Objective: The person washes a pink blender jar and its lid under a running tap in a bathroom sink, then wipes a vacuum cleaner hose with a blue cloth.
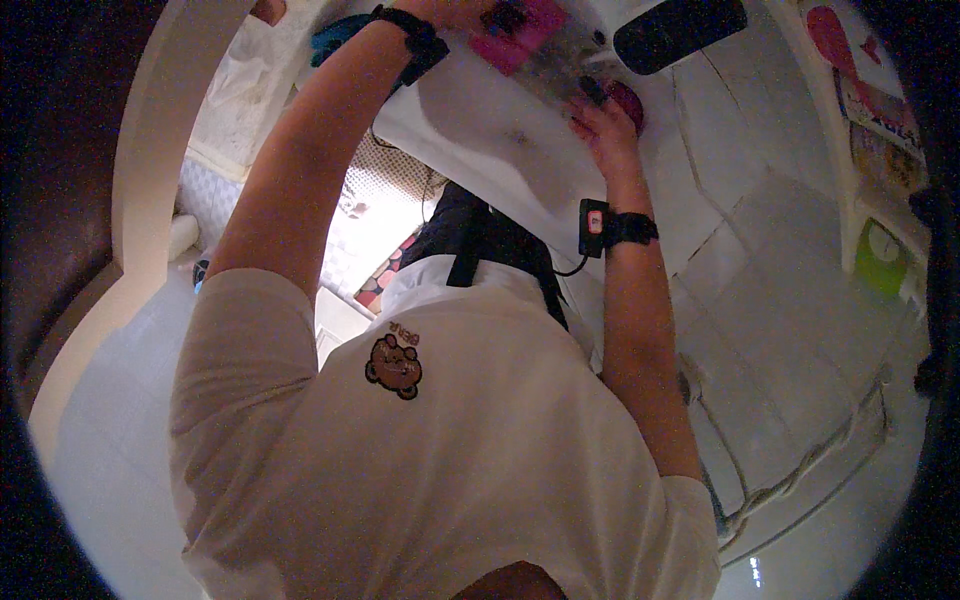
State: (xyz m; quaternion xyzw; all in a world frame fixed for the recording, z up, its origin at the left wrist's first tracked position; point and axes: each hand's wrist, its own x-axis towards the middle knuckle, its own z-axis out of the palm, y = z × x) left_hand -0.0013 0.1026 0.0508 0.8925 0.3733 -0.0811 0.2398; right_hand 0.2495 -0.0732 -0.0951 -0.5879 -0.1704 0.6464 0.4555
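1. head view, looking down past a cream short-sleeved shirt with a small brown bear patch.
2. left arm raised and stretched far forward, elbow nearly straight, black wrist strap near the top edge.
3. left hand mostly cut off by the top edge; resting at the near end of a flat pink rectangular plastic piece; grip or flat palm, cannot tell.
4. right arm bent at the elbow, forearm running up the right side, black wristband carrying a small boxy device with a red face.
5. right hand with fingers curled loosely, fingertips pressed on a clear crinkled plastic sheet lying just beyond; not visibly clamped around anything.
6. round dark red object just beside the right fingers, partly hidden.
7. pink piece and clear sheet lying on a white curved counter surface, close to a black oblong pad.
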